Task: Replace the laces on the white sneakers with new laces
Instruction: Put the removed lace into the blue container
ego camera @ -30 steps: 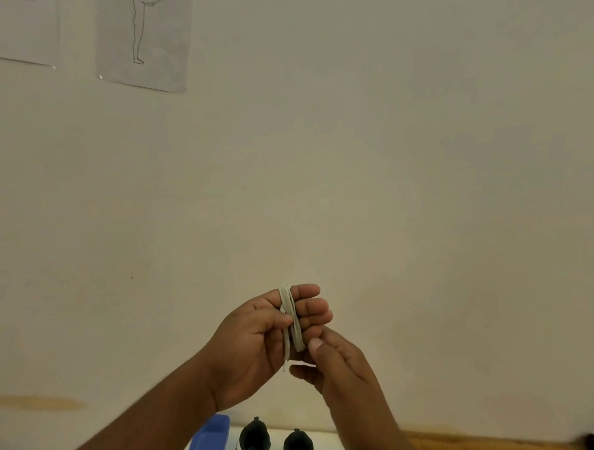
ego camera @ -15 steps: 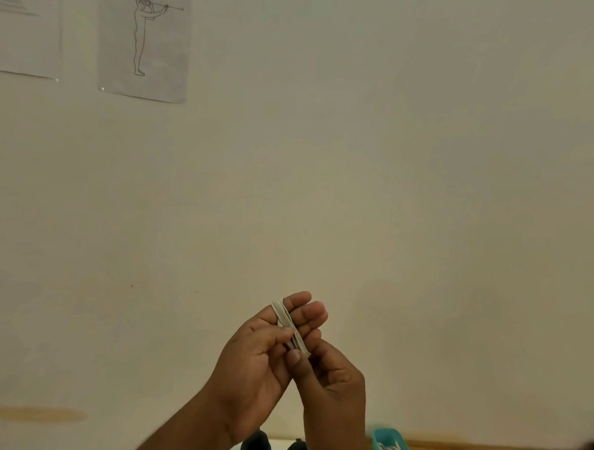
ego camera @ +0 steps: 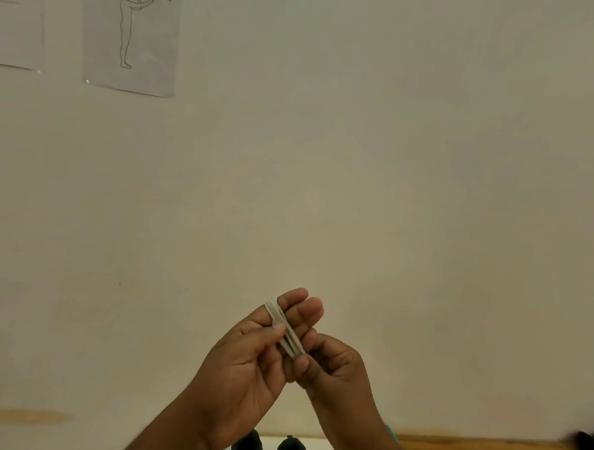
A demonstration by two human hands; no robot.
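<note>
No text, label, brand or number can be read here; the paper sheet (ego camera: 15, 18) at the upper left of the wall (ego camera: 359, 159) carries a few faint printed lines near its top — too small and blurred to make out; the second sheet (ego camera: 131, 35) beside it bears only a line drawing of a standing figure holding a long thin object up at face height — no caption on it can be told.
</note>
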